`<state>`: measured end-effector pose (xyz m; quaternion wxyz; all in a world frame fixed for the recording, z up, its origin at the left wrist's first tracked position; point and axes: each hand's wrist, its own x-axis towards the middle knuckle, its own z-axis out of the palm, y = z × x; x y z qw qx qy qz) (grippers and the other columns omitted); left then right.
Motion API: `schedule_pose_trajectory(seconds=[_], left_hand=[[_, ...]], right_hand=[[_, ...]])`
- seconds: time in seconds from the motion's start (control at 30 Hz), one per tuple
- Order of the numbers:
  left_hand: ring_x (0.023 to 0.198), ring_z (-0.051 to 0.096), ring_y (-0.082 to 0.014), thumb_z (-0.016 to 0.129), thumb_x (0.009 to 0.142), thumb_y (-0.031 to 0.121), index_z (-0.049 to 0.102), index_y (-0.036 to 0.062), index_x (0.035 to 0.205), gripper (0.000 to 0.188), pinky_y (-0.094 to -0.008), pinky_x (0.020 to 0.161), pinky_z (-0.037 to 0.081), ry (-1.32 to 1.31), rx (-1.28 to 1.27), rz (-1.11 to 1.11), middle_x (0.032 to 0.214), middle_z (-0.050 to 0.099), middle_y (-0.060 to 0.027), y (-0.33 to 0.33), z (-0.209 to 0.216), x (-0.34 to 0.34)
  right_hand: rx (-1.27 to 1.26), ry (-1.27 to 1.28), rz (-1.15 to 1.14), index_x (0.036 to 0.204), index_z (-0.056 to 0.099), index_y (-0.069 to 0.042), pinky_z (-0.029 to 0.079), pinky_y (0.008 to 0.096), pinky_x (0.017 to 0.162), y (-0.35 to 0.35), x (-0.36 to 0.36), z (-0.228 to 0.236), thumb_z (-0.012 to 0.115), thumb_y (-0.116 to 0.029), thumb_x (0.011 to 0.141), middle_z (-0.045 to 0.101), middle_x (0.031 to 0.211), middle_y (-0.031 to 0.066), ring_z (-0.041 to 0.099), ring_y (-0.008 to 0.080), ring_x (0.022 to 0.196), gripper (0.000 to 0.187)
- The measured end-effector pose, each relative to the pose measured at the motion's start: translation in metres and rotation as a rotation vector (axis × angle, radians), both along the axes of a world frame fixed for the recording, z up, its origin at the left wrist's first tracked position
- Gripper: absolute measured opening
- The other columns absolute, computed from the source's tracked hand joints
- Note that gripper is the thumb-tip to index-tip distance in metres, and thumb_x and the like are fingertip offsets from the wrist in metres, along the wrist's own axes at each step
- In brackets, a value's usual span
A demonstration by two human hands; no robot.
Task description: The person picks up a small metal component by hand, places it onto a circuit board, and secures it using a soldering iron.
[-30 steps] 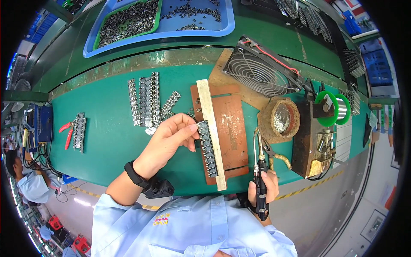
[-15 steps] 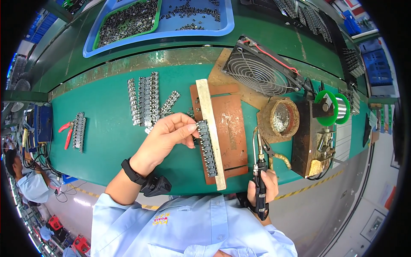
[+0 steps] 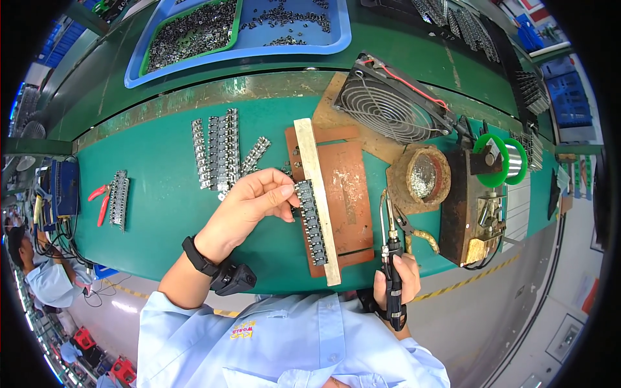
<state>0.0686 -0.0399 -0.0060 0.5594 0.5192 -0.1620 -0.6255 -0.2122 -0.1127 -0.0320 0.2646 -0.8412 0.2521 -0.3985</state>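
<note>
In the head view I am counting two hands. The left hand [image 3: 255, 202] is pinching the upper end of one strip [image 3: 312, 223] between thumb and fingers; that strip is lying along the left side of one pale bar [image 3: 321, 213], which is resting on one brown plate [image 3: 348, 187]. The right hand [image 3: 405, 278] is closing round one soldering iron [image 3: 392, 268], whose tip is pointing up beside one pot [image 3: 400, 181], well apart from the strip. I am seeing two pliers: yellow-handled pliers [image 3: 424, 239] are lying below the pot, red-handled pliers [image 3: 104, 210] are sitting at the tabletop's [image 3: 162, 242] left, touching or nearly touching another strip [image 3: 119, 200]. One fan [image 3: 381, 110] and one spool [image 3: 495, 174] are standing rightward.
</note>
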Motion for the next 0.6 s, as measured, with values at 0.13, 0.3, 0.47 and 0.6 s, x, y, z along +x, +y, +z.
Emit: schedule_pose_trajectory(seconds=[0.13, 0.3, 0.47, 0.6], left_hand=[[0.068, 0.057, -0.0113, 0.053, 0.089, 0.018, 0.053, 0.0042, 0.092, 0.014, -0.0242, 0.067, 0.047, 0.017, -0.004, -0.001, 0.083, 0.059, -0.0053, -0.001, 0.002, 0.0], [0.068, 0.057, -0.0109, 0.053, 0.089, 0.019, 0.053, 0.0042, 0.093, 0.015, -0.0241, 0.067, 0.048, 0.039, -0.016, 0.0, 0.083, 0.059, -0.0052, 0.0, -0.001, 0.001], [0.069, 0.057, -0.0106, 0.054, 0.089, 0.02, 0.053, 0.0037, 0.092, 0.016, -0.0242, 0.067, 0.048, 0.044, -0.028, -0.008, 0.083, 0.059, -0.005, 0.001, -0.002, 0.002], [0.069, 0.057, -0.0105, 0.054, 0.089, 0.02, 0.053, 0.0033, 0.092, 0.017, -0.0242, 0.067, 0.048, 0.043, -0.041, -0.025, 0.084, 0.059, -0.0049, 0.0, -0.002, 0.002]], right_hand=[[0.07, -0.03, -0.01, 0.106, 0.052, -0.001, 0.046, 0.0356, 0.061, 0.002, -0.004, 0.0, 0.066, -0.011, 0.073, 0.058, 0.077, 0.0129, 0.054, 0.0262, 0.064, 0.037], [0.288, -0.086, -0.005, 0.106, 0.049, 0.0, 0.042, 0.0329, 0.063, 0.0, -0.001, 0.023, 0.064, -0.017, 0.076, 0.058, 0.078, 0.0137, 0.052, 0.0222, 0.064, 0.037], [0.212, -0.187, 0.158, 0.098, 0.055, -0.002, 0.038, 0.0373, 0.072, -0.015, 0.037, 0.038, 0.068, -0.019, 0.072, 0.061, 0.069, 0.0074, 0.055, 0.0193, 0.063, 0.034], [0.221, -0.146, 0.258, 0.098, 0.054, -0.004, 0.033, 0.0398, 0.079, -0.021, 0.049, 0.03, 0.065, -0.031, 0.074, 0.057, 0.062, 0.0049, 0.052, 0.0163, 0.059, 0.038]])
